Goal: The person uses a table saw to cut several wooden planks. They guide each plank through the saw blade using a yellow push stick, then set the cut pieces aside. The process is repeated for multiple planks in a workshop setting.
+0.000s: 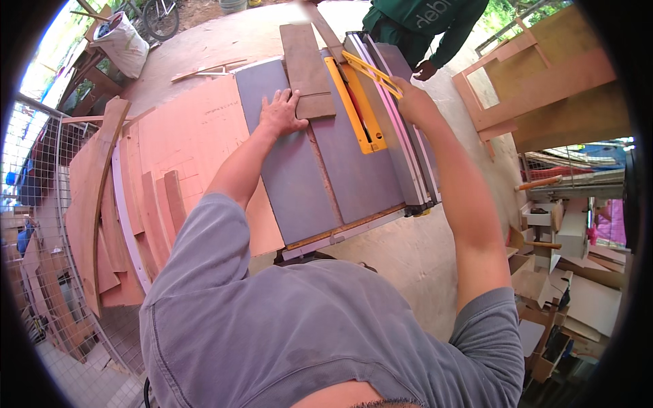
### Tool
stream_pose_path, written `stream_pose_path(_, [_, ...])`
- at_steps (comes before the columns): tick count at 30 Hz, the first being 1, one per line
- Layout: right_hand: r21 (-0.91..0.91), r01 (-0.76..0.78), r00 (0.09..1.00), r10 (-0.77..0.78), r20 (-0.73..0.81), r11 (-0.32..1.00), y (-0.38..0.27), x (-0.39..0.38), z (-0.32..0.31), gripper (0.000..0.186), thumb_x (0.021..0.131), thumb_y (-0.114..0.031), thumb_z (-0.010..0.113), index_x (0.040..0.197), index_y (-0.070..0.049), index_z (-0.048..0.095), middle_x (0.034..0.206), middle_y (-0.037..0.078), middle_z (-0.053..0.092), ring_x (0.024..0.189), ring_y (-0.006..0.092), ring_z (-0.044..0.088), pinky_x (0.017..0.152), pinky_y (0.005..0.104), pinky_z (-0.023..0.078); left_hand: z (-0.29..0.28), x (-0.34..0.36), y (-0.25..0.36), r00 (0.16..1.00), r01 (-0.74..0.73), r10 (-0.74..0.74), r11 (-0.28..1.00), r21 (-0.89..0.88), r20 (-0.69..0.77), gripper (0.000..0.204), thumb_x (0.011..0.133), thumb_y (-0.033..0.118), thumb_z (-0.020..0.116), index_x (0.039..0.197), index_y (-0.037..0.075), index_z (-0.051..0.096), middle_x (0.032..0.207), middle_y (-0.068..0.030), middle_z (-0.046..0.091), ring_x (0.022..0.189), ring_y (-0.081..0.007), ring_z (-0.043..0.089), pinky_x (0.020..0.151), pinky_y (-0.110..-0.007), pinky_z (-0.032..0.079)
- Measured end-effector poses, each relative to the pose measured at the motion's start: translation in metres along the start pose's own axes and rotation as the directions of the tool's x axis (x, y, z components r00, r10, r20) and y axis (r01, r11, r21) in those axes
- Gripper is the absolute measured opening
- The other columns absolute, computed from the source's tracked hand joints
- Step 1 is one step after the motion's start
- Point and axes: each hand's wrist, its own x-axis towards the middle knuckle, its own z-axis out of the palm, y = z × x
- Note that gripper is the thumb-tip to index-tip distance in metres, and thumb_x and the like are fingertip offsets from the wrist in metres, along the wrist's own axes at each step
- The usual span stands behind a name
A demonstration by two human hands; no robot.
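Note:
A flat wooden board (306,61) lies on the grey table saw top (292,177), left of the yellow insert plate (371,145). My left hand (280,113) rests on the saw top with fingers spread, its fingertips touching the board's left edge. My right hand (410,100) is closed around a yellow push stick (369,71), reaching over the rip fence (398,129). The stick's far end meets a narrow wood strip (328,34) beside the fence. The strip's far end is blurred, and I cannot make out the blade clearly.
A co-worker in a green top (418,24) stands beyond the fence, one hand (425,70) hanging low. Left of the saw, a large plywood sheet (197,136) carries loose strips. A wooden frame (544,88) and stacked offcuts (585,299) stand at right; wire mesh (61,156) borders the left.

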Motion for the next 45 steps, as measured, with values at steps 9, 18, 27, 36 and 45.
stream_pose_path(9, [0.106, 0.072, 0.997, -0.071, -0.012, 0.992, -0.026, -0.1, -0.023, 0.06, 0.098, -0.01, 0.05, 0.155, -0.028, 0.043, 0.108, 0.025, 0.071, 0.098, 0.041, 0.071, 0.086, 0.0499, 0.057, 0.033, -0.097, 0.021, 0.997, 0.008, -0.017, 0.993, -0.118, -0.076, 0.103, 0.078, 0.056, 0.081, 0.158, 0.01, 0.037, 0.161, -0.0189, 0.041, 0.152, -0.0363, 0.035, 0.121, -0.056, 0.028])
stream_pose_path(18, [0.163, 0.134, 0.982, -0.153, 0.11, 0.977, 0.024, -0.257, 0.072, 0.064, 0.096, -0.008, 0.054, 0.156, -0.025, 0.041, 0.088, 0.028, 0.068, 0.083, 0.0468, 0.067, 0.075, 0.0575, 0.052, 0.06, -0.216, 0.062, 0.998, 0.011, -0.024, 0.974, -0.224, -0.055, 0.102, 0.075, 0.052, 0.084, 0.156, 0.008, 0.04, 0.157, -0.0223, 0.045, 0.151, -0.039, 0.036, 0.123, -0.055, 0.026])
stream_pose_path(27, [0.285, -0.01, 0.961, -0.069, 0.266, 0.958, 0.114, -0.361, 0.074, 0.068, 0.096, -0.007, 0.052, 0.157, -0.032, 0.037, 0.09, 0.03, 0.068, 0.086, 0.0492, 0.067, 0.077, 0.0586, 0.051, 0.107, -0.312, 0.19, 0.942, 0.17, -0.253, 0.925, -0.339, -0.219, 0.096, 0.076, 0.041, 0.083, 0.155, 0.006, 0.041, 0.154, -0.0238, 0.048, 0.145, -0.0415, 0.041, 0.12, -0.056, 0.029])
stream_pose_path(36, [0.378, -0.021, 0.956, -0.092, 0.278, 0.925, 0.163, -0.426, 0.076, 0.067, 0.096, -0.008, 0.055, 0.156, -0.032, 0.039, 0.09, 0.031, 0.068, 0.088, 0.0493, 0.067, 0.077, 0.0586, 0.052, 0.128, -0.312, 0.226, 0.689, 0.252, -0.689, -0.062, -0.966, 0.224, 0.048, 0.092, 0.012, 0.068, 0.136, -0.001, 0.058, 0.125, -0.0176, 0.068, 0.113, -0.0259, 0.064, 0.098, -0.037, 0.05])
stream_pose_path(45, [0.494, -0.267, 0.944, 0.122, 0.306, 0.827, 0.224, -0.542, 0.068, 0.067, 0.094, -0.003, 0.054, 0.154, -0.03, 0.045, 0.096, 0.031, 0.066, 0.09, 0.0454, 0.068, 0.08, 0.0507, 0.052, 0.143, -0.373, 0.288, 0.873, 0.267, -0.415, -0.034, -0.963, 0.256, 0.049, 0.096, 0.009, 0.061, 0.145, 0.007, 0.056, 0.115, -0.0133, 0.073, 0.098, -0.0202, 0.069, 0.089, -0.034, 0.054])
